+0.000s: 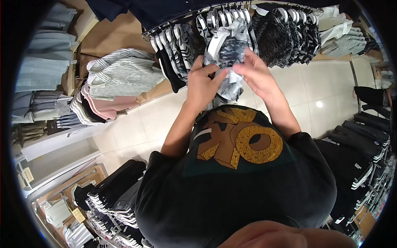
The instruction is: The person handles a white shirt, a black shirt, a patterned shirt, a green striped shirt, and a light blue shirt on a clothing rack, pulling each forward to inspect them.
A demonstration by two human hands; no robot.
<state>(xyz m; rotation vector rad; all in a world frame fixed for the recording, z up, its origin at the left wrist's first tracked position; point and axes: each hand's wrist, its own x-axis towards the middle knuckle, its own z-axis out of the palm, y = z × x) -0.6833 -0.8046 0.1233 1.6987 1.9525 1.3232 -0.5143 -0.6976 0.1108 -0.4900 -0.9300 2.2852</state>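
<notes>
A grey, black and white patterned shirt [232,53] hangs in front of my chest, with a white hanger [217,43] at its top. My left hand [202,82] is closed on the left side of its front, thumb and fingers pinching the cloth. On the other side, my right hand [257,76] grips the shirt near the middle of its front, its fingertips slightly blurred. The lower part of the shirt hangs between my forearms. What the fingertips hold exactly is too small to make out.
A rail [186,15] behind the shirt carries several patterned garments [285,39] on white hangers. Striped shirts [124,74] lie on a shelf at left, near folded jeans [43,62]. Black trousers [118,182] hang behind me on both sides. Part of another person [372,96] shows at far right.
</notes>
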